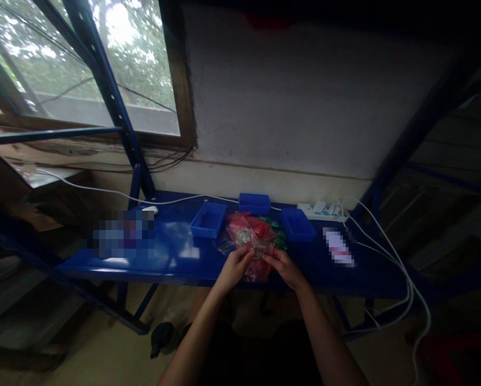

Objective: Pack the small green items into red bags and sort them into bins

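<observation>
The small plastic bag (260,248) looked soft, slippery and light, best held by its side edges; its long axis seemed to run left-right, its opening unclear. Your left hand (237,262) and right hand (284,264) pinched opposite sides, before red plastic bags (241,221) on the blue bench (166,254).

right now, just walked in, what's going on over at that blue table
A person's left hand and right hand finger a see-through plastic bag with silvery contents near the front edge of the blue table. Its contents are too blurred to identify. Red see-through plastic bags lie just beyond the hands, with green plastic packaging to their right. Blue rectangular trays stand left, behind and right of the pile.
</observation>
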The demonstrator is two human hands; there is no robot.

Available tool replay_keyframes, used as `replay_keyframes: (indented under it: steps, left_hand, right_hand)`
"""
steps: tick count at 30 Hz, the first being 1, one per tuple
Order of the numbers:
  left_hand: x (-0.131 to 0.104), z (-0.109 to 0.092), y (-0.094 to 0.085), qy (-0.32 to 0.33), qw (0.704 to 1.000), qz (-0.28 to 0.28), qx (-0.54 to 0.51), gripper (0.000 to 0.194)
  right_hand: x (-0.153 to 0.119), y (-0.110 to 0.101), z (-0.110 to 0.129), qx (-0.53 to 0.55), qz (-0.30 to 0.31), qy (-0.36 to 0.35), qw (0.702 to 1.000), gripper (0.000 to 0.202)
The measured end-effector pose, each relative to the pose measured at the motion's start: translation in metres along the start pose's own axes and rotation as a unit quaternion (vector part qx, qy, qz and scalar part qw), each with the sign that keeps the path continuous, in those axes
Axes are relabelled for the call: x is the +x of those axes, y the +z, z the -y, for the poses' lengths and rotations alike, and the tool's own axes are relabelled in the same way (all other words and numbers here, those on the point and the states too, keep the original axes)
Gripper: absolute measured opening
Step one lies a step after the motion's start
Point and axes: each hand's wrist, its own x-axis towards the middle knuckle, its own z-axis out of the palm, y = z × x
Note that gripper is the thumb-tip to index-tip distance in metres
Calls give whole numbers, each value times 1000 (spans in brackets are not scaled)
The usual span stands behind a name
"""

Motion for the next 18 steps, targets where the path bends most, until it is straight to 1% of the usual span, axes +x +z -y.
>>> replay_keyframes:
  steps: [4,9,14,18]
  left_hand:
    - [0,0,-1,1,999,35,-5,41]
    - [0,1,-1,-34,997,61,-40,37]
    - [0,1,0,-27,996,65,-57,37]
    - [1,3,2,-37,992,44,-115,40]
  right_hand:
    - [-3,-1,-3,-19,-17,-17,1000,29]
    - [-8,-2,-5,-40,-45,-29,998,29]
    - [-6,-3,-6,-51,-65,-52,995,29]
    - [-5,-3,-6,-44,-67,-51,996,28]
